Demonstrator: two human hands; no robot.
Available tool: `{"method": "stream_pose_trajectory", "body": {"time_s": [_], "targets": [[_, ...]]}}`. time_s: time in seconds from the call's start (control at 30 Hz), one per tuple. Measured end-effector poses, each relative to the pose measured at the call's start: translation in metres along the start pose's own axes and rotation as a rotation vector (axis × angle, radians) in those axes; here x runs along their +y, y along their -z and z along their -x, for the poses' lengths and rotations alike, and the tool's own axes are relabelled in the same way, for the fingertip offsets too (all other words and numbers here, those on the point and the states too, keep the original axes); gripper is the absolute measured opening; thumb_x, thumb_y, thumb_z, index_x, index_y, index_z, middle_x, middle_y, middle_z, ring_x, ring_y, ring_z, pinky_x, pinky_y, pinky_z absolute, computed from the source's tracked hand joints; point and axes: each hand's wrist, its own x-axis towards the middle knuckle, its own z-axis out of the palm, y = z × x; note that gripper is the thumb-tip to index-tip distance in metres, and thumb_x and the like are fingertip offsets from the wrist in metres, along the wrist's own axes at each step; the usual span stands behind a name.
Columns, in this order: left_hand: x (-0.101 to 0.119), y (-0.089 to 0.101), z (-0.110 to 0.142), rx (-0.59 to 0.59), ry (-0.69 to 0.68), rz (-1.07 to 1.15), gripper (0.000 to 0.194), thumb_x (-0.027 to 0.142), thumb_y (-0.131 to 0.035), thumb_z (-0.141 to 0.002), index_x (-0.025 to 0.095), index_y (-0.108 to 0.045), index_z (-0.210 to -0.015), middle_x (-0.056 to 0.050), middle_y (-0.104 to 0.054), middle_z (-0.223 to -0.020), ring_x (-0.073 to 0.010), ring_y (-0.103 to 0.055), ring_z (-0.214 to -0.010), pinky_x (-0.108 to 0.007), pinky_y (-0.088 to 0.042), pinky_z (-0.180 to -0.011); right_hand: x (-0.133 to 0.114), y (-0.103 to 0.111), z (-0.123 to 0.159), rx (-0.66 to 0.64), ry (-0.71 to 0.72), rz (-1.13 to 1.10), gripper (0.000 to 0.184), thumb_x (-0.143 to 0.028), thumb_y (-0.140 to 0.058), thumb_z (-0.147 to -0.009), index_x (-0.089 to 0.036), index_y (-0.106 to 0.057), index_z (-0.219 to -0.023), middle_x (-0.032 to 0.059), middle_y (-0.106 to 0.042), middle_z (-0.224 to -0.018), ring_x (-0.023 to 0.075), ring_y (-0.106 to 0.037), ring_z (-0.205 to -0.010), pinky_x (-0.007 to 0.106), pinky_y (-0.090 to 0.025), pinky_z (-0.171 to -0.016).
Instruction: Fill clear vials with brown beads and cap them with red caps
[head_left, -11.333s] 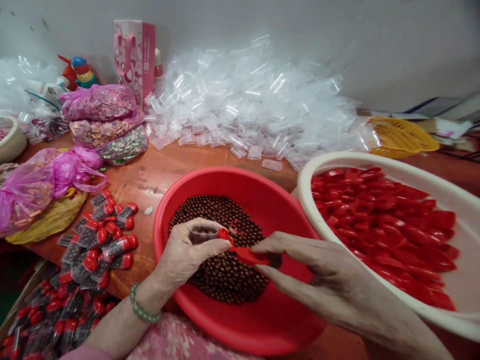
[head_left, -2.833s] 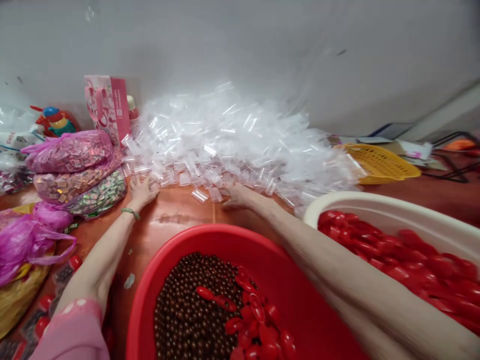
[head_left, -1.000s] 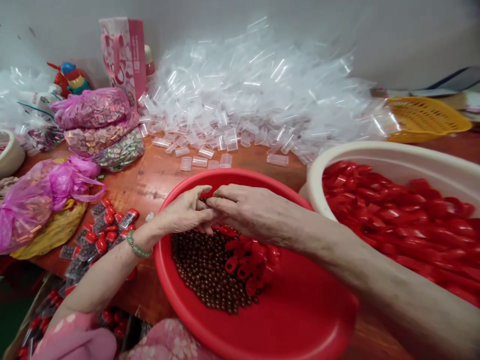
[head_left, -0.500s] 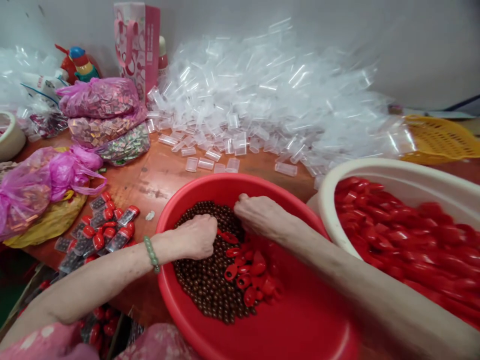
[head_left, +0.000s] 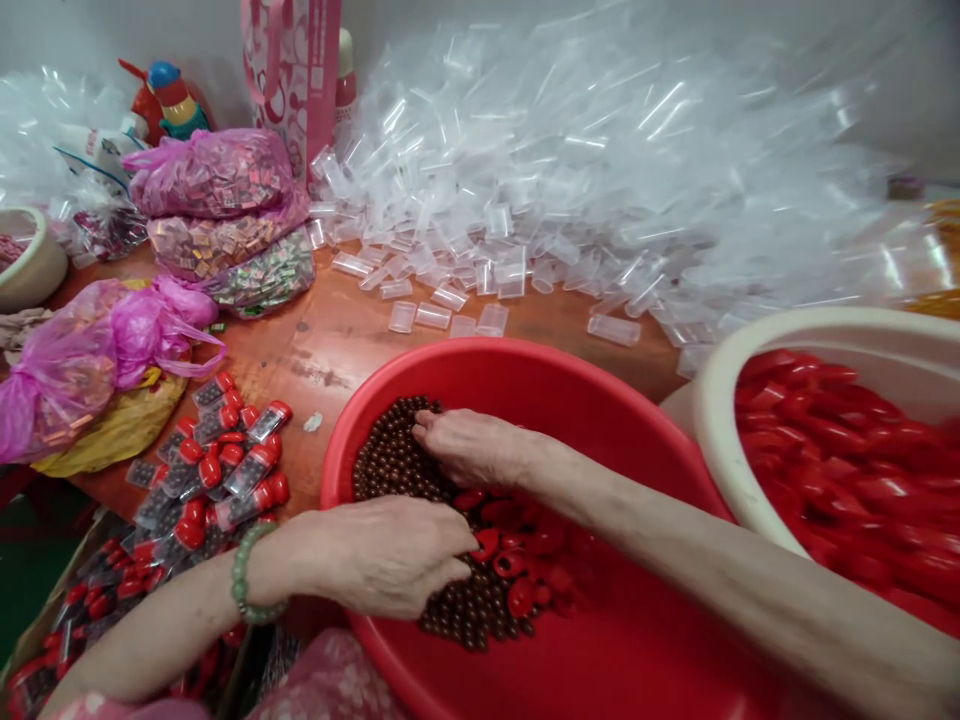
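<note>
Glossy round brown beads (head_left: 397, 460) lie in a layer across the bottom of a wide red plastic basin (head_left: 570, 365), and red plastic spoon-shaped pieces (head_left: 517, 560) sit on and beside them toward the middle of the basin. Both hands are down inside the basin. The left hand (head_left: 382, 555), with a green bead bracelet (head_left: 247, 575) at its wrist, is curled over the near part of the layer, its fingers reaching the beads just beside the red pieces. The right hand (head_left: 469, 450) lies farther in, knuckles up and fingers bent down into the beads. Neither hand is spread wide, but the palms are hidden, so whether either one grips anything cannot be told.

Just right of the red basin stands a cream plastic basin (head_left: 720, 420) heaped with more red plastic pieces (head_left: 840, 470). Beyond both, on an orange-brown table (head_left: 352, 370), a large heap of clear plastic tubes (head_left: 600, 170) spills forward, with loose tubes (head_left: 435, 317) lying apart from it. Left of the red basin lie clear tubes with red caps (head_left: 217, 475), filled with dark contents. Behind them are pink plastic bags of foil packets (head_left: 210, 175) and a pink paper gift bag (head_left: 292, 70).
</note>
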Motion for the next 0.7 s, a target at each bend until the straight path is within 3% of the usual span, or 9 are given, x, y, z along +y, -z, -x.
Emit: {"method": "stream_pose_trajectory", "body": {"time_s": [0.1, 0.2, 0.27, 0.43, 0.53, 0.7], "targets": [[-0.002, 0.008, 0.022, 0.178, 0.139, 0.132, 0.029, 0.021, -0.038, -0.095, 0.018, -0.062, -0.111, -0.008, -0.067, -0.115, -0.0197, -0.060, -0.108, -0.034, -0.044, -0.099, -0.006, -0.001, -0.002, 0.031, 0.074, -0.158, 0.024, -0.013, -0.056, -0.073, -0.009, -0.061, -0.097, 0.0131, -0.064, -0.092, 0.0187, -0.063, -0.071, 0.028, -0.046, -0.062], [-0.007, 0.005, 0.033, 0.452, 0.281, 0.274, 0.033, 0.023, -0.040, -0.095, 0.017, -0.055, -0.124, -0.009, -0.057, -0.133, -0.0186, -0.052, -0.123, -0.034, -0.038, -0.109, -0.013, 0.001, -0.002, 0.082, 0.119, -0.327, 0.027, -0.013, -0.058, -0.071, -0.011, -0.061, -0.098, 0.0077, -0.064, -0.092, 0.0161, -0.061, -0.078, 0.025, -0.047, -0.070], [-0.010, 0.001, 0.035, 0.549, 0.322, 0.386, 0.039, 0.023, -0.042, -0.094, 0.014, -0.047, -0.132, -0.012, -0.048, -0.142, -0.0190, -0.046, -0.130, -0.035, -0.036, -0.111, -0.017, 0.004, 0.001, 0.118, 0.131, -0.430, 0.033, -0.010, -0.057, -0.070, -0.011, -0.060, -0.104, 0.0054, -0.064, -0.092, 0.0140, -0.059, -0.078, 0.023, -0.048, -0.072], [-0.021, -0.003, 0.029, 0.532, 0.285, 0.493, 0.055, 0.020, -0.050, -0.088, 0.015, -0.036, -0.141, -0.014, -0.040, -0.148, -0.0231, -0.040, -0.136, -0.041, -0.034, -0.113, -0.025, 0.021, 0.023, 0.181, 0.156, -0.624, 0.035, -0.011, -0.053, -0.075, -0.010, -0.058, -0.109, 0.0018, -0.063, -0.085, 0.0099, -0.056, -0.069, 0.019, -0.047, -0.063], [-0.025, 0.000, 0.021, 0.459, 0.234, 0.514, 0.062, 0.021, -0.058, -0.085, 0.017, -0.036, -0.143, -0.013, -0.042, -0.148, -0.0247, -0.040, -0.136, -0.042, -0.035, -0.113, -0.031, 0.035, 0.039, 0.272, 0.195, -0.761, 0.033, -0.015, -0.055, -0.076, -0.010, -0.061, -0.108, 0.0044, -0.065, -0.089, 0.0125, -0.058, -0.075, 0.022, -0.048, -0.068], [-0.018, 0.002, 0.009, 0.370, 0.088, 0.652, 0.048, 0.021, -0.061, -0.085, 0.018, -0.053, -0.131, -0.009, -0.056, -0.136, -0.0228, -0.049, -0.129, -0.038, -0.035, -0.111, -0.038, 0.048, 0.060, 0.316, 0.307, -0.886, 0.026, -0.018, -0.054, -0.087, -0.013, -0.065, -0.110, 0.0062, -0.068, -0.101, 0.0151, -0.063, -0.093, 0.025, -0.047, -0.082]]}}
